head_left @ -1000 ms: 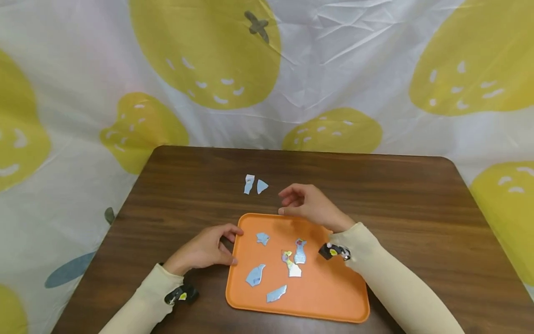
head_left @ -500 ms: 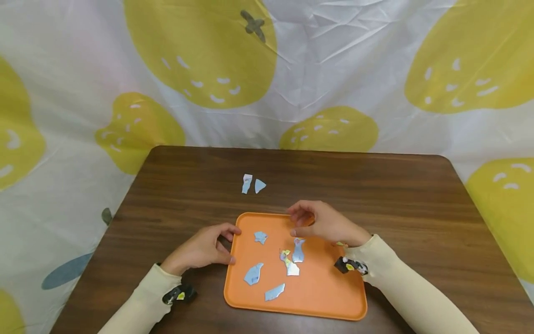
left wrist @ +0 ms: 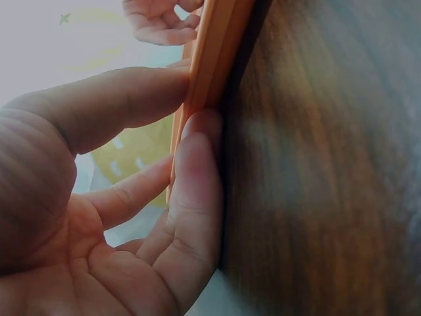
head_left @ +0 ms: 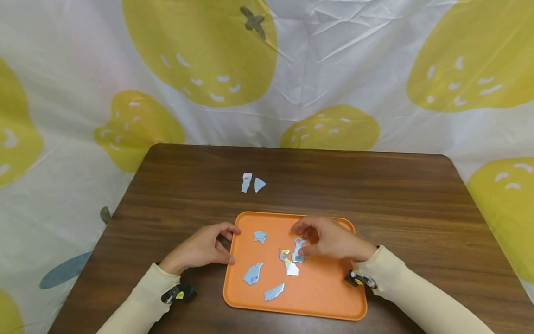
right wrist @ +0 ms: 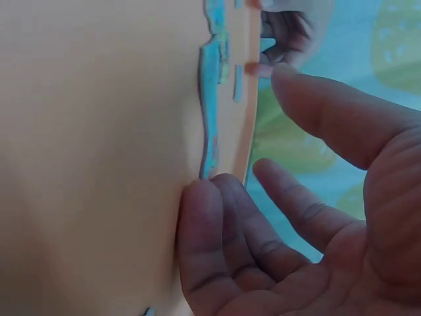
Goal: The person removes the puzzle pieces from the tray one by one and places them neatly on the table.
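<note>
On the dark wooden table [head_left: 200, 185]: a strip-shaped piece [head_left: 246, 183] and a triangular piece [head_left: 259, 184], side by side, apart, beyond the tray's far edge.
Orange tray [head_left: 325, 297]: bears five pieces in plain sight: star-like piece [head_left: 260, 237], curved piece [head_left: 253, 273], jagged long piece [head_left: 274, 292], white-and-yellow piece [head_left: 291, 267], bottle-shaped piece [head_left: 297, 255].
Left hand [head_left: 202, 246]: grasps the tray's left rim with its fingertips.
Right hand [head_left: 333, 239]: over the bottle-shaped piece, thumb well apart from fingers, no grasp seen; whether it touches cannot be told for certain.
Progress: judged partway; five pieces (at the least) are on the tray, two remain off it, and no pair looks fully joined.
Closest pair: white-and-yellow piece and bottle-shaped piece, just beside each other.
Head view alone: the two pieces on the table and the whole layout.
Right wrist view alone: a small dark-and-pale edge [right wrist: 150, 311] at the bottom border, possibly another piece.
Left wrist view alone: fingertips on the rim's outer wall, close up; no pieces visible.
</note>
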Motion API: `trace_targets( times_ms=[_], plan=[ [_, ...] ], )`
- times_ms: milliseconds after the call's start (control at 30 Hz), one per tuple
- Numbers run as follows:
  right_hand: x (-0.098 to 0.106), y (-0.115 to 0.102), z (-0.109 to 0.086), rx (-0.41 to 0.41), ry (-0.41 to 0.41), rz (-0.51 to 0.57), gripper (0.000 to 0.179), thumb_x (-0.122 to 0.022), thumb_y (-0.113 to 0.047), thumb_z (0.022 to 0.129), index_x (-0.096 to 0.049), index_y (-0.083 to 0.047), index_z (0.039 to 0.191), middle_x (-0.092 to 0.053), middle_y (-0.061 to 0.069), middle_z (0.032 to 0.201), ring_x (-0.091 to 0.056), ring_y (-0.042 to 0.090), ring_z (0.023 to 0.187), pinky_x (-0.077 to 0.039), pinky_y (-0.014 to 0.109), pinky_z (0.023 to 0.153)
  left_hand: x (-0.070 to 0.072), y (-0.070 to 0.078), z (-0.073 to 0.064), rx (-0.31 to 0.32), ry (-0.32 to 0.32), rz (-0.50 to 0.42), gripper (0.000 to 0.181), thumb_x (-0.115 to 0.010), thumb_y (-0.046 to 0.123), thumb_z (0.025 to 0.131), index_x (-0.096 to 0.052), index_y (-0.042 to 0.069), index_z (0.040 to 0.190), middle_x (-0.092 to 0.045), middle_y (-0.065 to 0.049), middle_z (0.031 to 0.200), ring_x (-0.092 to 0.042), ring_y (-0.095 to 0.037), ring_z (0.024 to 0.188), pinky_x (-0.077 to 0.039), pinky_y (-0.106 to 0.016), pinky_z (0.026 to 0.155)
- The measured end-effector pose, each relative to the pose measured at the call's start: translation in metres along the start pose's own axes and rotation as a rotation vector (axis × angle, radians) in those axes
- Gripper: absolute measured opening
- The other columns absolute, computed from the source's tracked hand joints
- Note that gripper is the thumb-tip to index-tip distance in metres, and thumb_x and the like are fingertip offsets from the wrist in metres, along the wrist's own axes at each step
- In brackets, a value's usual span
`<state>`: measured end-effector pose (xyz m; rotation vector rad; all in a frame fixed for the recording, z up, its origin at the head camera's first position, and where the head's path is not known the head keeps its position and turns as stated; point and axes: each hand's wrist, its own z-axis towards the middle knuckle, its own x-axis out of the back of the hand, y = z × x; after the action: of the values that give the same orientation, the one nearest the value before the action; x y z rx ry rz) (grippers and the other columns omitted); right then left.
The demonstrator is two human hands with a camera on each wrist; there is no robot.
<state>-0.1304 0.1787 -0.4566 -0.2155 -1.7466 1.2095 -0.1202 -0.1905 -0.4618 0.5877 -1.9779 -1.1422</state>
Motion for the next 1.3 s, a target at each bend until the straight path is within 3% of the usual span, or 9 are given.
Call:
trace_targets(
  times_ms=[233, 433, 767, 1000, 1300],
  plan=[
    [-0.008, -0.003, -0.001, -0.011, 0.028, -0.195, 0.057, -0.099, -0.030, 0.071, -0.074, -0.010, 0.118, -0.068, -0.002, 0.101, -0.060, 0.014, 0.091, -0.051, 0.027, 0.081, -0.001, 0.001, 0.000, 0.003, 0.006, 0.006, 0.065, -0.089, 0.004, 0.080, -0.060, 0.007, 0.138, -0.058, -0.018, 0.119, -0.078, -0.020, 0.083, -0.062, -0.029, 0.074],
    [-0.014, -0.008, 0.002, -0.060, 0.003, -0.269, 0.058, -0.102, -0.031, 0.066, -0.071, -0.013, 0.112, -0.062, -0.005, 0.099, -0.057, 0.012, 0.091, -0.051, 0.029, 0.084, 0.000, 0.002, 0.000, 0.010, 0.008, 0.011, 0.065, -0.089, 0.003, 0.080, -0.061, 0.007, 0.138, -0.058, -0.017, 0.118, -0.078, -0.020, 0.083, -0.062, -0.029, 0.074],
    [-0.015, -0.005, 0.001, -0.062, -0.006, -0.224, 0.053, -0.103, -0.030, 0.066, -0.064, -0.020, 0.100, -0.059, -0.006, 0.089, -0.056, 0.008, 0.077, -0.048, 0.024, 0.072, 0.000, 0.000, 0.000, 0.013, 0.006, 0.014, 0.064, -0.090, 0.004, 0.080, -0.061, 0.007, 0.137, -0.058, -0.017, 0.118, -0.078, -0.020, 0.083, -0.062, -0.029, 0.074],
    [-0.009, -0.002, 0.002, 0.011, -0.016, -0.090, 0.035, -0.094, -0.009, 0.075, -0.066, -0.018, 0.093, -0.064, -0.007, 0.080, -0.058, 0.006, 0.071, -0.050, 0.022, 0.067, -0.001, 0.001, 0.001, 0.013, 0.007, 0.018, 0.064, -0.090, 0.006, 0.080, -0.061, 0.007, 0.137, -0.058, -0.017, 0.117, -0.078, -0.020, 0.082, -0.061, -0.029, 0.074],
    [0.012, -0.007, 0.006, 0.090, -0.003, -0.171, 0.025, -0.081, 0.002, 0.079, -0.069, -0.021, 0.080, -0.060, -0.016, 0.069, -0.051, 0.003, 0.065, -0.043, 0.020, 0.060, 0.000, 0.001, -0.001, 0.026, 0.015, 0.009, 0.063, -0.090, 0.005, 0.080, -0.061, 0.007, 0.136, -0.058, -0.017, 0.117, -0.078, -0.019, 0.082, -0.061, -0.029, 0.074]
  ],
)
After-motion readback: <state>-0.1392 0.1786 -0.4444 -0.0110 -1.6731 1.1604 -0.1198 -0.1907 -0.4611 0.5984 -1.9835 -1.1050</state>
